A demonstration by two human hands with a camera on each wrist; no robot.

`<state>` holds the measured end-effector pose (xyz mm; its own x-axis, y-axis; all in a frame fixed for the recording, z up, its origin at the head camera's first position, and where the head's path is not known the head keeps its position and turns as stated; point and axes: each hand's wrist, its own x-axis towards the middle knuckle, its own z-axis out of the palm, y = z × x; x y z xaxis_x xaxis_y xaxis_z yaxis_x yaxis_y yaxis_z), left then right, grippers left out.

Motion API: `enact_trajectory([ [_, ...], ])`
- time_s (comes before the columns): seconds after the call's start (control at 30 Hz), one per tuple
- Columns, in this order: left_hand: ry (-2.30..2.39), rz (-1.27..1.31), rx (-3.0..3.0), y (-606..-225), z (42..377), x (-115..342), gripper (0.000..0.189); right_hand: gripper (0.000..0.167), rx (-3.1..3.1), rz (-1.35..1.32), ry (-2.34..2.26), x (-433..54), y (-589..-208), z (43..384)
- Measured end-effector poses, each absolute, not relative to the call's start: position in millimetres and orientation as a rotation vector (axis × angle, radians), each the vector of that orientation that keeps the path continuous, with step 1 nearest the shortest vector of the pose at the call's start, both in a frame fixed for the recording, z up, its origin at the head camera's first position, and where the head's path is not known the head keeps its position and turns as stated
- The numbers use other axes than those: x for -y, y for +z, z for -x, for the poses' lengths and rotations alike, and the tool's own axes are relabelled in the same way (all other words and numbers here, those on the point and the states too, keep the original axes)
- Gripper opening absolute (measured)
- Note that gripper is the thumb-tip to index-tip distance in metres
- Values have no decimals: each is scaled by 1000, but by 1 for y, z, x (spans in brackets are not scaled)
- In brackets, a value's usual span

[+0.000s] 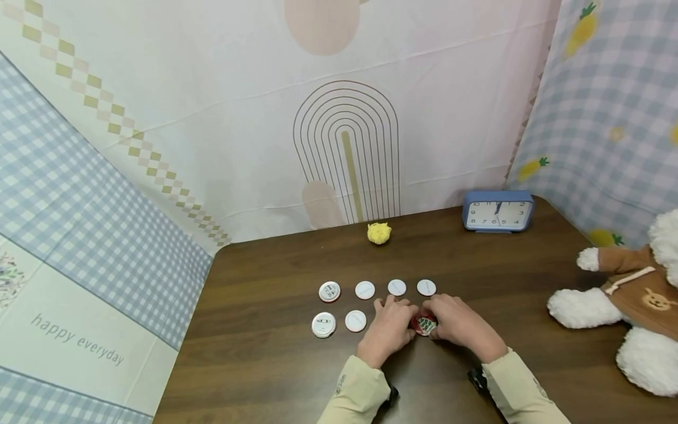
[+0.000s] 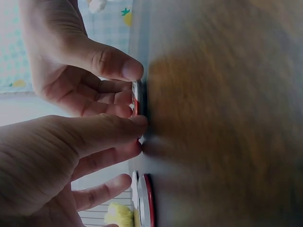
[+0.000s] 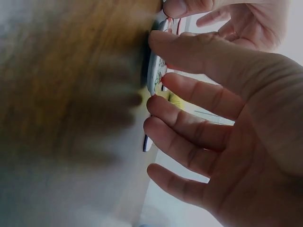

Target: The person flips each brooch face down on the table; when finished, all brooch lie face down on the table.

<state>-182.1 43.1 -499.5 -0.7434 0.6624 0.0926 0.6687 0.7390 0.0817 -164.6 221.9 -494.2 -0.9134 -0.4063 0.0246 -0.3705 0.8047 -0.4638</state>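
Note:
A round red button badge (image 1: 425, 325) with a green tree picture faces up between the two hands, low at the tabletop. My left hand (image 1: 388, 327) grips its left edge with thumb and fingers. From the opposite side, my right hand (image 1: 459, 323) holds the right edge; in the right wrist view its thumb (image 3: 165, 39) lies along the rim and the other fingers are spread. The badge's rim (image 2: 137, 104) shows edge-on between the fingertips in the left wrist view. Beyond and left of the hands lie several round white-backed badges, including a pin-backed one (image 1: 323, 324).
A yellow fuzzy ball (image 1: 378, 233) sits near the back edge of the brown table (image 1: 254, 365). At the back right stands a blue clock (image 1: 498, 211). A white plush toy in a brown top (image 1: 632, 277) occupies the right side. Patterned cloth hangs behind.

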Motion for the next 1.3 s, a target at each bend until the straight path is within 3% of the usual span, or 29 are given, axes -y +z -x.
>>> enact_trajectory([
  [0.23,-177,1131,2841,-496,183,-38,13,16,-2769,624,-876,-228,-489,168],
  [0.5,-236,1130,2806,-491,187,-37,4,15,-2728,680,-949,-233,-481,169],
  [0.83,-268,1104,2789,-492,187,-39,9,23,-2804,720,-912,-234,-480,170],
  [1.3,-187,1047,2810,-497,190,-45,6,21,-2957,669,-825,-223,-489,176],
])
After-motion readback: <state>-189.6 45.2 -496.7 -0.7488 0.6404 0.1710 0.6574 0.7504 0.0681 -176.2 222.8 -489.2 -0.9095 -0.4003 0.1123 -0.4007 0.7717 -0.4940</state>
